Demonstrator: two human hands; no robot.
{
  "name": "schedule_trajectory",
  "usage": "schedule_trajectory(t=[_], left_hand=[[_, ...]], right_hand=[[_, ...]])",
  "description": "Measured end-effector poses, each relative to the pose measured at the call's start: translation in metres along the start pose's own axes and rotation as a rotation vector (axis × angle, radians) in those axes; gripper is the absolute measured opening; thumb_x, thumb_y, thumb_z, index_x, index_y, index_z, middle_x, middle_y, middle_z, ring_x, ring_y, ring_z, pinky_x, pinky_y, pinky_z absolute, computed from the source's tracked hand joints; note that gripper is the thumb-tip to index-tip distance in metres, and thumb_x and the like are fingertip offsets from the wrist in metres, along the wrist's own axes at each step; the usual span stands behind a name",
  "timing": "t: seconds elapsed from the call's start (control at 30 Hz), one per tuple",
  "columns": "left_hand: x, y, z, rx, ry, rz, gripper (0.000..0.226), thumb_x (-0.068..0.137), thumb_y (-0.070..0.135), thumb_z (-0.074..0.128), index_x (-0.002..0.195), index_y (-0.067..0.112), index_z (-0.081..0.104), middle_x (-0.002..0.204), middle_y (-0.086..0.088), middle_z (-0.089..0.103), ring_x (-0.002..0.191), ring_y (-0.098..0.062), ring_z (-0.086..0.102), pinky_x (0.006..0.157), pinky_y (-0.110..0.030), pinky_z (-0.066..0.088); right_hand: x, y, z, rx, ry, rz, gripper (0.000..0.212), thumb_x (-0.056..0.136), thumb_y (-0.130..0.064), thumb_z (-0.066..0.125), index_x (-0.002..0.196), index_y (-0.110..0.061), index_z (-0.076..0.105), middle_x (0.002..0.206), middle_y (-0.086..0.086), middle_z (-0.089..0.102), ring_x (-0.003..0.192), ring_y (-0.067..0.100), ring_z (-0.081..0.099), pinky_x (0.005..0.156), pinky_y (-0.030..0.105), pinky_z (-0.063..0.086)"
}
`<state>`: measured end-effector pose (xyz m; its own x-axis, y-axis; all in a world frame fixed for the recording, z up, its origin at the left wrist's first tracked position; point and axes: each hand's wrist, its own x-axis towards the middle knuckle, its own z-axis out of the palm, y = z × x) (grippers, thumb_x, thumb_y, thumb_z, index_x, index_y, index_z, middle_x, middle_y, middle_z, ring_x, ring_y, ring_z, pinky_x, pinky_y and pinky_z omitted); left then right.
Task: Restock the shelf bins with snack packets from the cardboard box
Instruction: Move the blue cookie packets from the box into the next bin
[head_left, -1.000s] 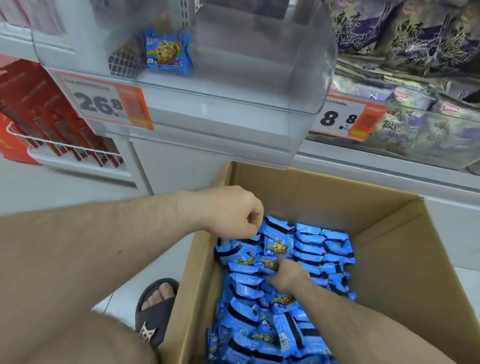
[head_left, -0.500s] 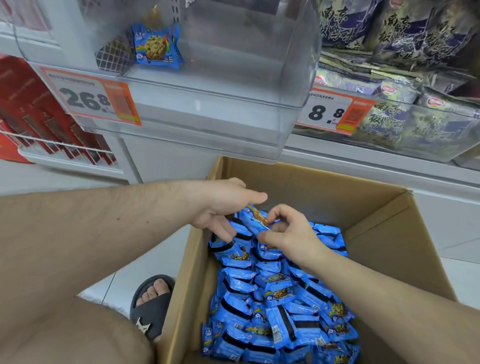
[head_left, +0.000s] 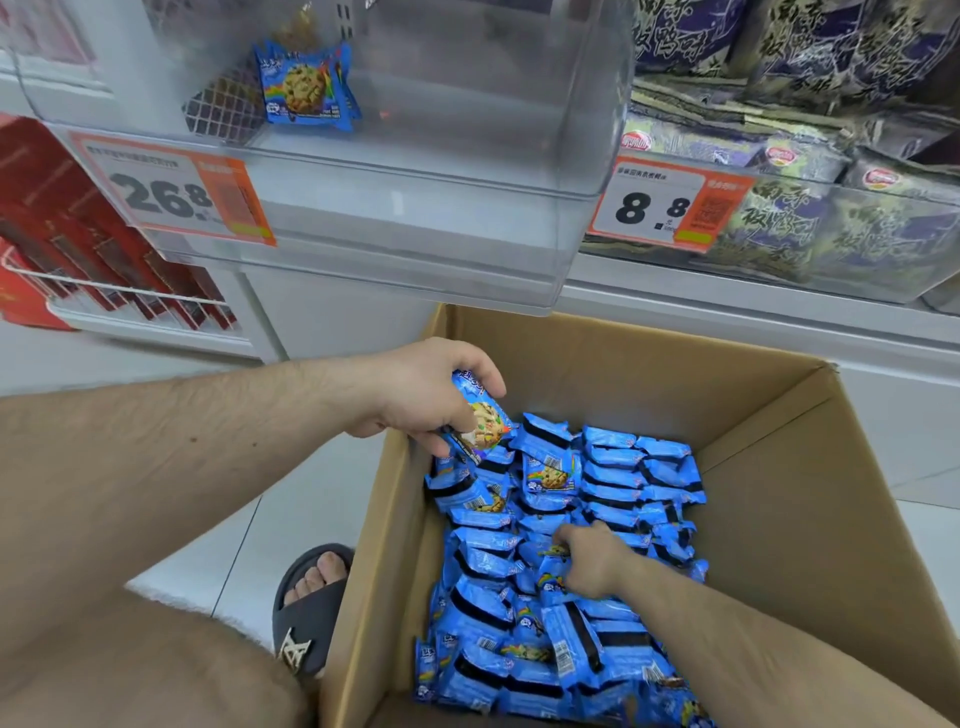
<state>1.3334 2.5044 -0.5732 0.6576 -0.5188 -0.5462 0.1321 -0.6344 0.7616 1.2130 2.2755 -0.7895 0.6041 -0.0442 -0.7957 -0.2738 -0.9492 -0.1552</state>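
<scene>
At the far left I see red boxes (head_left: 78, 234) behind a white wire rail, then a price tag (head_left: 171, 189) reading 26.8 on the front lip of the clear bin (head_left: 415, 171), which holds 1 blue packet (head_left: 306, 85) near its back and open room to the right of it. Below, my left hand (head_left: 431, 395) curls around a cookie packet (head_left: 480, 415) above the cardboard box's (head_left: 805, 493) left edge. Lower right, my right hand (head_left: 592, 558) digs into the packets (head_left: 613, 467) piled inside; I cannot tell what it grips. Bare cardboard wall stands right of the pile.
</scene>
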Motion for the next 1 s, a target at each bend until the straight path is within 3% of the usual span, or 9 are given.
schedule_trajectory(t=[0.1, 0.23, 0.33, 0.4, 0.5, 0.57, 0.73, 0.9, 1.0], left_hand=[[0.001, 0.001, 0.0, -0.008, -0.013, 0.016, 0.037, 0.086, -0.007, 0.057, 0.096, 0.028, 0.066, 0.116, -0.01, 0.053, 0.096, -0.032, 0.066, 0.057, -0.024, 0.057], [0.002, 0.0, -0.003, -0.015, -0.039, 0.049, 0.044, 0.085, -0.009, 0.056, 0.097, 0.031, 0.067, 0.118, -0.006, 0.051, 0.097, -0.033, 0.067, 0.066, -0.03, 0.06], [-0.001, 0.0, -0.009, -0.064, -0.056, 0.094, 0.056, 0.085, -0.013, 0.055, 0.106, 0.038, 0.065, 0.122, 0.002, 0.048, 0.09, -0.022, 0.067, 0.069, -0.029, 0.06], [-0.004, -0.001, -0.014, -0.114, -0.062, 0.121, 0.065, 0.085, -0.014, 0.055, 0.117, 0.041, 0.061, 0.126, 0.004, 0.045, 0.089, -0.019, 0.066, 0.074, -0.034, 0.06], [-0.009, -0.004, -0.021, -0.182, -0.057, 0.15, 0.077, 0.08, -0.02, 0.057, 0.122, 0.044, 0.058, 0.132, -0.001, 0.044, 0.093, -0.028, 0.067, 0.082, -0.044, 0.059], [-0.012, -0.005, -0.023, -0.182, -0.041, 0.189, 0.084, 0.073, -0.021, 0.063, 0.123, 0.046, 0.056, 0.134, -0.005, 0.048, 0.101, -0.032, 0.065, 0.086, -0.048, 0.054], [-0.03, 0.007, -0.021, -0.353, -0.146, 0.265, 0.082, 0.057, -0.008, 0.061, 0.127, 0.032, 0.053, 0.132, -0.013, 0.056, 0.098, -0.018, 0.064, 0.071, -0.025, 0.054], [-0.045, 0.014, -0.022, -0.506, -0.242, 0.379, 0.078, 0.053, 0.012, 0.077, 0.127, 0.021, 0.055, 0.124, -0.015, 0.061, 0.106, -0.026, 0.063, 0.092, -0.044, 0.053], [-0.048, 0.017, -0.02, -0.454, -0.163, 0.451, 0.067, 0.057, 0.017, 0.083, 0.119, 0.017, 0.057, 0.107, -0.008, 0.067, 0.099, -0.021, 0.065, 0.088, -0.038, 0.055]], right_hand=[[0.0, 0.0, 0.003, 0.139, -0.018, -0.033, 0.028, 0.09, -0.01, 0.061, 0.111, -0.02, 0.045, 0.097, 0.008, 0.049, 0.072, 0.024, 0.042, 0.061, 0.036, 0.034], [-0.013, 0.0, 0.004, 0.173, 0.047, -0.077, 0.034, 0.081, -0.015, 0.07, 0.09, -0.025, 0.039, 0.085, 0.002, 0.044, 0.063, 0.019, 0.034, 0.057, 0.035, 0.031], [-0.038, -0.008, -0.014, 0.223, 0.438, -0.178, 0.037, 0.076, -0.032, 0.071, 0.093, -0.027, 0.038, 0.085, -0.004, 0.045, 0.069, 0.017, 0.041, 0.059, 0.032, 0.031], [-0.062, -0.019, -0.037, 0.274, 0.739, -0.266, 0.045, 0.073, -0.042, 0.074, 0.103, -0.028, 0.045, 0.095, -0.01, 0.048, 0.086, 0.014, 0.05, 0.071, 0.025, 0.037], [-0.102, -0.042, -0.074, 0.268, 1.189, -0.446, 0.052, 0.064, -0.05, 0.069, 0.105, -0.025, 0.052, 0.093, -0.016, 0.046, 0.087, 0.01, 0.047, 0.077, 0.026, 0.034], [-0.124, -0.06, -0.094, 0.255, 1.354, -0.54, 0.05, 0.061, -0.052, 0.065, 0.102, -0.029, 0.048, 0.092, -0.024, 0.039, 0.086, 0.007, 0.042, 0.076, 0.025, 0.027], [-0.155, -0.096, -0.118, 0.196, 1.438, -0.648, 0.047, 0.063, -0.046, 0.067, 0.103, -0.029, 0.051, 0.096, -0.014, 0.053, 0.093, 0.01, 0.049, 0.081, 0.025, 0.028], [-0.167, -0.115, -0.127, 0.148, 1.47, -0.702, 0.045, 0.064, -0.043, 0.069, 0.105, -0.025, 0.061, 0.103, -0.01, 0.061, 0.096, 0.017, 0.057, 0.082, 0.031, 0.036], [-0.175, -0.121, -0.133, 0.135, 1.506, -0.731, 0.046, 0.065, -0.047, 0.072, 0.105, -0.026, 0.063, 0.101, -0.009, 0.063, 0.093, 0.017, 0.059, 0.081, 0.036, 0.04]])
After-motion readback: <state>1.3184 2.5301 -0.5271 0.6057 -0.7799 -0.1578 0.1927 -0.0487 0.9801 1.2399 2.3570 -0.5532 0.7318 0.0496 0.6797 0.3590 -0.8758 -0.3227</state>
